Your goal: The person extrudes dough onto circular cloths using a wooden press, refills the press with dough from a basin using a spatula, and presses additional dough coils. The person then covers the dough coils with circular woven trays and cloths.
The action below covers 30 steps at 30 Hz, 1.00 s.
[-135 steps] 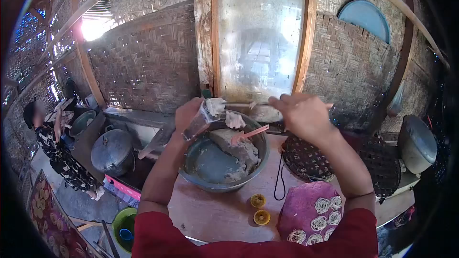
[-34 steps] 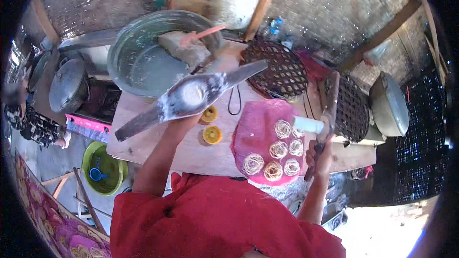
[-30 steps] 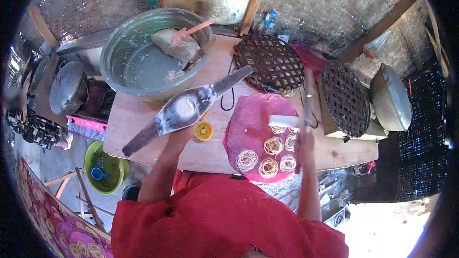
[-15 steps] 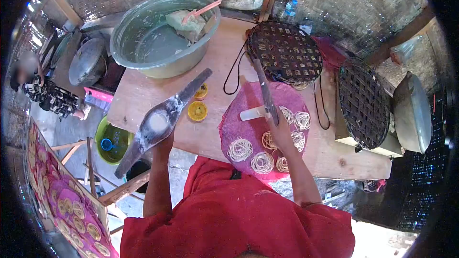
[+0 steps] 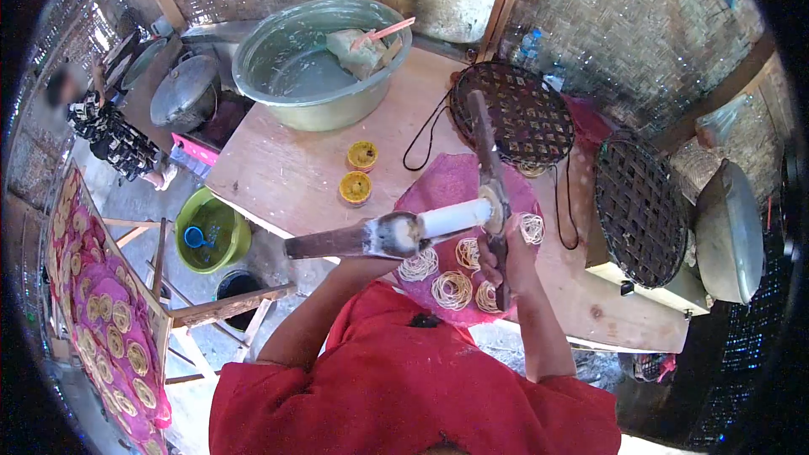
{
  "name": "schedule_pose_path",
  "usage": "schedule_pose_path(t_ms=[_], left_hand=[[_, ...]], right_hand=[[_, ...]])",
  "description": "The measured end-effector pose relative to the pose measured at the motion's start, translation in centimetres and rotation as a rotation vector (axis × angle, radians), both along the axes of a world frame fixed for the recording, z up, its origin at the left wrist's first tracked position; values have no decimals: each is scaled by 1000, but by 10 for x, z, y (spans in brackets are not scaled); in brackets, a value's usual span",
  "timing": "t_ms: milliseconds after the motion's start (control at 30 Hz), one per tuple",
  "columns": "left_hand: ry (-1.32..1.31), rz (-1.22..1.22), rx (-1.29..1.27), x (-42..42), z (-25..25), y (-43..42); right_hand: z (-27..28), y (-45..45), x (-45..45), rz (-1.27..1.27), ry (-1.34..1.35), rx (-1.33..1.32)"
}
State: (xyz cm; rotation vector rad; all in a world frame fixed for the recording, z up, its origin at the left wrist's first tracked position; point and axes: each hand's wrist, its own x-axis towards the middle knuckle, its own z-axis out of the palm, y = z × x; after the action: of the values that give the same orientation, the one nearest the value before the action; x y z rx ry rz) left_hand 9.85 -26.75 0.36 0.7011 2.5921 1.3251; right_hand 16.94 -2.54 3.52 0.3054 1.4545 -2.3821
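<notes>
My left hand [image 5: 364, 268] grips one half of a wooden hand press [image 5: 329, 239], a dark bar widening to a round, white-smeared socket; its fingers are mostly hidden beneath. In my right hand [image 5: 511, 254] is the other half, a wooden bar with a white cylindrical plunger [image 5: 455, 217]. The plunger points left, its tip at the socket; whether it is inside I cannot tell. Below the press lies a pink-purple mat [image 5: 438, 175] bearing several coils of pale noodle strands [image 5: 452, 290].
Two small yellow cups [image 5: 356, 188] stand on the wooden table [image 5: 286, 160]. Behind is a large green basin [image 5: 320, 109] holding a bag and a pink handle. Woven trays [image 5: 514, 114] and a metal wok [image 5: 731, 232] stand right. Another person [image 5: 109, 135] is far left, near a lidded pot [image 5: 185, 93].
My left hand has swung its press half right and turned it, bringing the socket to the plunger. The right hand has shifted slightly right and down. The view has shifted.
</notes>
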Motion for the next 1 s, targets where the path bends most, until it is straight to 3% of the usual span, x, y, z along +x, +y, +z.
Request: schedule_pose_path(t_ms=[67,100,167,200,267,300,400,467,533,567,600,667,700,733,800,833,867,933,1000], left_hand=[[31,-49,209,4,-1,7],[43,-69,278,5,-3,9],[-205,-156,489,6,-12,9],[-207,-162,489,7,-1,11],[-69,-345,10,8,31,17],[-262,-469,13,8,32,23],[-171,-623,186,9,20,35],[-82,-595,217,7,6,34],[-328,-670,262,7,22,34],[-380,-714,354,6,31,36],[-381,-717,359,2,43,36],[-353,-820,252,-5,69,32],[-496,-801,276,-6,80,26],[-400,-836,279,-10,104,23],[-372,-923,642,-22,142,35],[-412,-956,1006,-29,154,56],[-463,-1008,1180,-42,162,73],[-642,-973,1438,-43,185,93],[-726,-941,1423,-60,186,116]], right_hand=[[16,-9,8,-88,261,499],[17,-5,10,-93,268,502],[19,5,14,-88,806,1067],[27,7,19,-93,803,1071],[58,8,32,116,662,1116],[68,9,34,214,648,1146],[82,6,43,275,549,1202],[86,6,48,266,526,1248],[90,6,50,240,434,1029],[87,13,49,278,284,643],[85,25,50,412,146,544],[42,57,74,664,175,147],[21,73,87,795,153,-45],[8,76,92,864,157,-245],[-2,64,97,870,142,-513],[-3,60,94,855,122,-571],[-5,56,94,843,117,-621],[-3,51,92,813,106,-669],[0,53,88,766,99,-668]])
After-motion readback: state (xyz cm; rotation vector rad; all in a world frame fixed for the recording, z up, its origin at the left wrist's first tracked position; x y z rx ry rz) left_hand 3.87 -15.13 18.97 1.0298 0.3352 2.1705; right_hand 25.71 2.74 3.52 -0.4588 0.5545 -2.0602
